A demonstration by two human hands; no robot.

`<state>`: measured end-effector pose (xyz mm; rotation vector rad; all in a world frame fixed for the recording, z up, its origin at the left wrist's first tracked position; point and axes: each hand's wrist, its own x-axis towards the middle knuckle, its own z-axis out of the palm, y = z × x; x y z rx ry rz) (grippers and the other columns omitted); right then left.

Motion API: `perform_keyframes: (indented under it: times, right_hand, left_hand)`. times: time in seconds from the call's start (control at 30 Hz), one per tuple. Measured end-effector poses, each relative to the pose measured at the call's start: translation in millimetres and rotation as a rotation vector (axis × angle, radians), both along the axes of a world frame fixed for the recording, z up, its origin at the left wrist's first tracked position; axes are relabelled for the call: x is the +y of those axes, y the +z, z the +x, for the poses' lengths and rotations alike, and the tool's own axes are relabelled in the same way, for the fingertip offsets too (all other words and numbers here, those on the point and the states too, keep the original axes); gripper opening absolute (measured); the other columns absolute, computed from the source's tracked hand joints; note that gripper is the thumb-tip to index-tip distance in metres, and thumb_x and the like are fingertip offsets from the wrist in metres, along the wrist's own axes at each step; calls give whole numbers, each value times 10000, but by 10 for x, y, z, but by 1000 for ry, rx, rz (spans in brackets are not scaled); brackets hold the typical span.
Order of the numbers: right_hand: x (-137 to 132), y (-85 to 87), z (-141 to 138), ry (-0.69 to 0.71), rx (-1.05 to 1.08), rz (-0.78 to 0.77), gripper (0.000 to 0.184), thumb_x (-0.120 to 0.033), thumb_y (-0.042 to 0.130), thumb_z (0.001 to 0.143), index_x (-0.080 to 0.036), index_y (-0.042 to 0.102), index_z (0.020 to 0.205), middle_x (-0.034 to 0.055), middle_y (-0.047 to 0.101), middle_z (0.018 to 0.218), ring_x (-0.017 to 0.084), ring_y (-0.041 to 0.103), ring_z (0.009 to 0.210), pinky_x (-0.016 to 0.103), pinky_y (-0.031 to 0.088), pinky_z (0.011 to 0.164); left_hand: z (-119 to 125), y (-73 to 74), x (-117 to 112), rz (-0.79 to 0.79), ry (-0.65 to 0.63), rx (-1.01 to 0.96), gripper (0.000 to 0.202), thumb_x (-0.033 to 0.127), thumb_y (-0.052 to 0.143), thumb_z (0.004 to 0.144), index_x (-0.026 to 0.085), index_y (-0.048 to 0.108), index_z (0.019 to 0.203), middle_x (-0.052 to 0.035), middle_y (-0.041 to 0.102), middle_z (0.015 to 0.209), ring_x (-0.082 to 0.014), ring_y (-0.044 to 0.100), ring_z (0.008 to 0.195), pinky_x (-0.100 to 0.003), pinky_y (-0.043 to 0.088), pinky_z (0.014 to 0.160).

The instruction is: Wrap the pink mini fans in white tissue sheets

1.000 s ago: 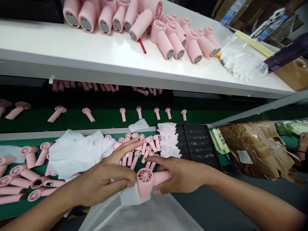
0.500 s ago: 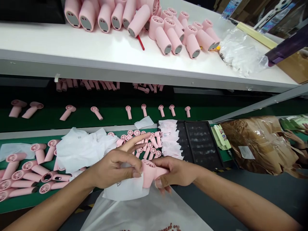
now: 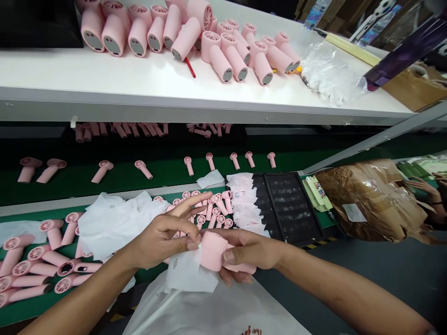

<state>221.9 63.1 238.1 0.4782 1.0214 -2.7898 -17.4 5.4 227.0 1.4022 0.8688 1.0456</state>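
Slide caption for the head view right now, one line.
Left hand pinching a white wrapper, right hand gripping a pink fan, white shelf beyond.

Identical pink fans point(image 3: 262, 65) crowding a white shelf point(image 3: 122, 77) and green worktop point(image 3: 17, 314) mark this as a factory.

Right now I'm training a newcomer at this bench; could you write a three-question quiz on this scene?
1. Which hand grips the handle of the held pink fan?
2. What does the left hand pinch? A) a red stick B) a white sheet C) a plastic bottle
3. True or false: in the picture, the white packets lie left of the pale green stack.

Key: 1. The right hand. 2. B. 3. True.
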Motion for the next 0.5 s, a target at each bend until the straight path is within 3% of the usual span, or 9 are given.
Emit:
perform_keyframes:
  times: [0.13, 0.2, 0.33, 0.43, 0.5]
  right_hand:
    - [-58, -135, 34, -50, 212, -237, 487, -538, 623, 858, -116, 562, 1095, 33, 662, 662, 94, 494, 361, 188, 365, 351]
    - [-102, -175, 34, -76, 246, -264, 474, -542, 625, 853, -94, 593, 1003, 41, 653, 643, 95, 495, 358, 194, 377, 352]
    - [-123, -121, 6, -23, 136, -117, 357, -415, 667, 864, -83, 611, 983, 32, 639, 689, 61, 489, 407, 178, 401, 407]
    - [-74, -34, -5, 5, 17, 24, 360, -435, 686, 847, -102, 629, 971, 37, 642, 760, 63, 534, 484, 163, 416, 435]
    - [-46, 13, -8, -28, -68, 138, 394, -485, 691, 828, -112, 650, 948, 23, 627, 727, 68, 535, 501, 163, 411, 442]
  left_hand:
    - [29, -84, -112, -24, 43, -162, 115, 156, 677, 842, 255, 733, 831, -8, 343, 1547, -347, 255, 1446, -614, 312, 1152]
    - [53, -130, -171, -28, 78, -243, 139, 138, 689, 829, 267, 734, 854, -8, 348, 1544, -358, 230, 1452, -631, 306, 1147]
    - [83, -173, -216, -40, 85, -313, 167, 140, 699, 819, 295, 735, 870, 7, 370, 1528, -347, 165, 1471, -639, 272, 1158]
    - [85, -148, -224, -84, 98, -266, 103, 186, 699, 827, 284, 723, 805, 16, 377, 1523, -331, 203, 1465, -601, 266, 1171]
    - [99, -90, -265, -149, 284, -155, 74, 251, 702, 830, 302, 706, 883, 13, 398, 1509, -301, 269, 1446, -539, 298, 1171]
